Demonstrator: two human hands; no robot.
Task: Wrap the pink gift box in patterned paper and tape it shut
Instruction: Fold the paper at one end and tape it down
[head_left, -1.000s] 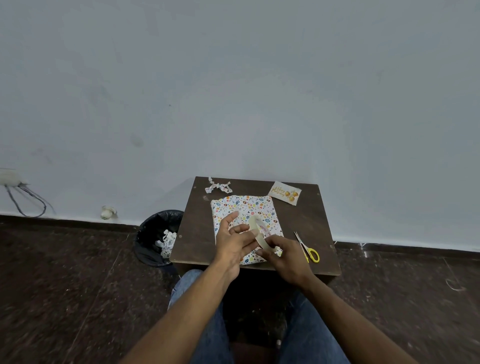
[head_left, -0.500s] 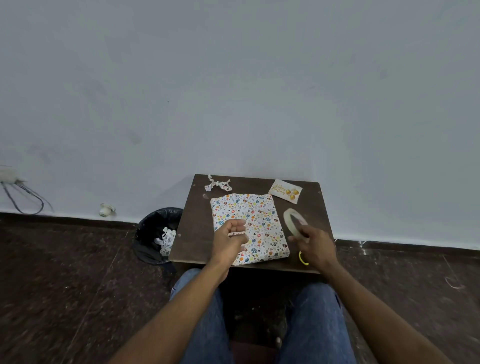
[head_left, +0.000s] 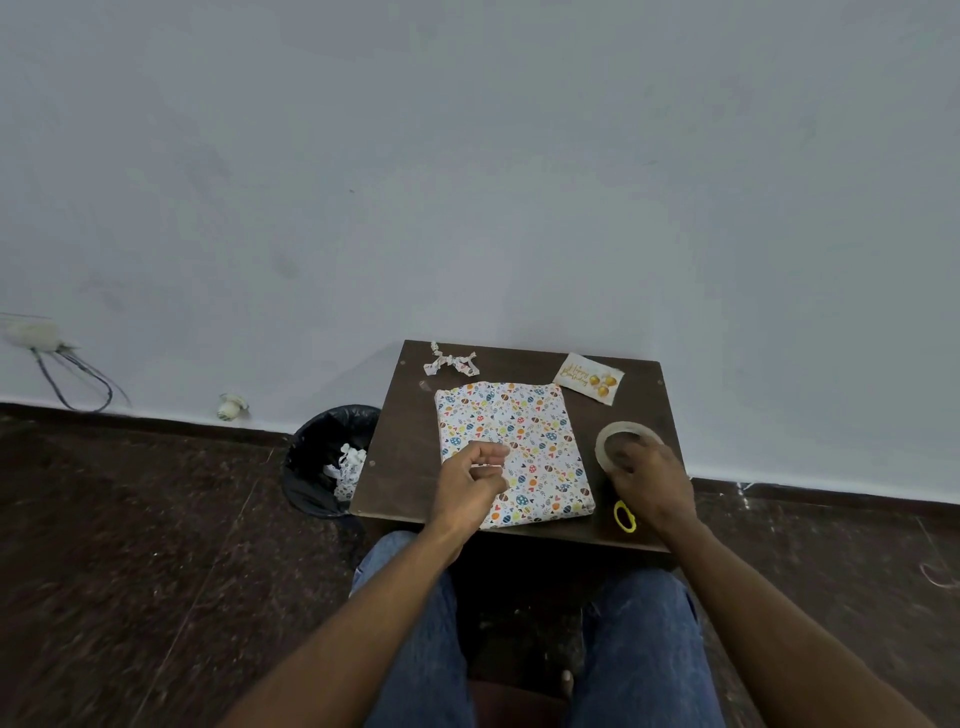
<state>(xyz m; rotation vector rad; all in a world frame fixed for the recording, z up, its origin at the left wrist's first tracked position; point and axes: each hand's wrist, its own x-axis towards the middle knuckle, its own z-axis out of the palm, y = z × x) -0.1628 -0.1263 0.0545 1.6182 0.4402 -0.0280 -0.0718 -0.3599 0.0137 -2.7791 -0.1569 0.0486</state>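
The gift box (head_left: 524, 447), fully covered in white paper with coloured egg and heart prints, lies flat in the middle of the small dark table (head_left: 400, 467). My left hand (head_left: 470, 480) hovers over the box's near left part, thumb and fingers pinched on what looks like a short clear strip of tape. To the right of the box, my right hand (head_left: 649, 483) holds the tape roll (head_left: 621, 434) down at the table top. No pink shows through the paper.
Yellow-handled scissors (head_left: 625, 516) lie by my right wrist near the front edge. A birthday card (head_left: 587, 378) and a twisted paper scrap (head_left: 451, 360) sit at the back. A black bin (head_left: 327, 457) with paper scraps stands left of the table.
My hands were together over the box with the tape roll. My right hand then carried the roll to the table's right side and lowered it; my left hand stayed pinched over the box.
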